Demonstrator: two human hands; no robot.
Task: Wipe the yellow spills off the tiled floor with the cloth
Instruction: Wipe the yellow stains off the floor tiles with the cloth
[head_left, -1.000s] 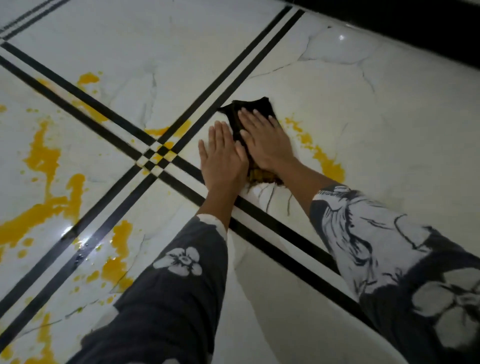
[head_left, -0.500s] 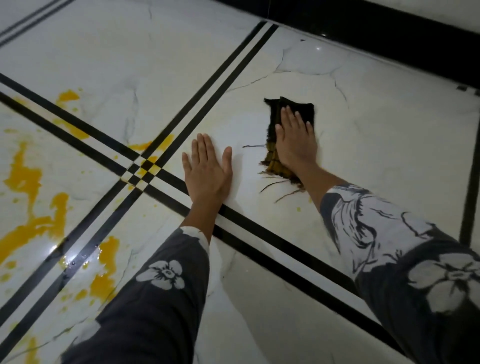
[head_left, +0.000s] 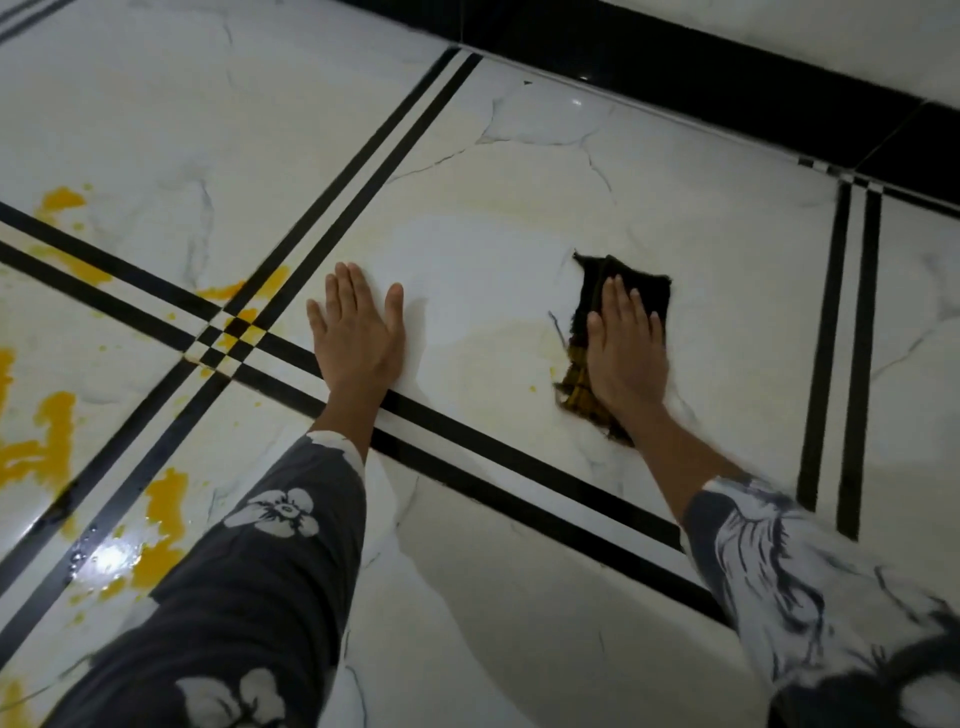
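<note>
White tiled floor (head_left: 467, 171) with black stripes carries the dark cloth (head_left: 639, 283), pinned flat under the right hand (head_left: 626, 358), fingers straight. Remaining yellow spills (head_left: 52, 436) lie well to the left, beyond the left hand (head_left: 358, 338), which rests flat, fingers straight, nearer them.

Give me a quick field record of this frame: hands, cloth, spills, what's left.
left hand: flat on the tiled floor, fingers straight, holds nothing
right hand: flat on the cloth, pressing it to the floor
cloth: dark, frayed, yellow-stained at its near edge
yellow spills: on the tiles left of the left hand, around the black stripe crossing
tile under hands: faint yellowish smear only
remaining: left-side spills not yet wiped
</note>
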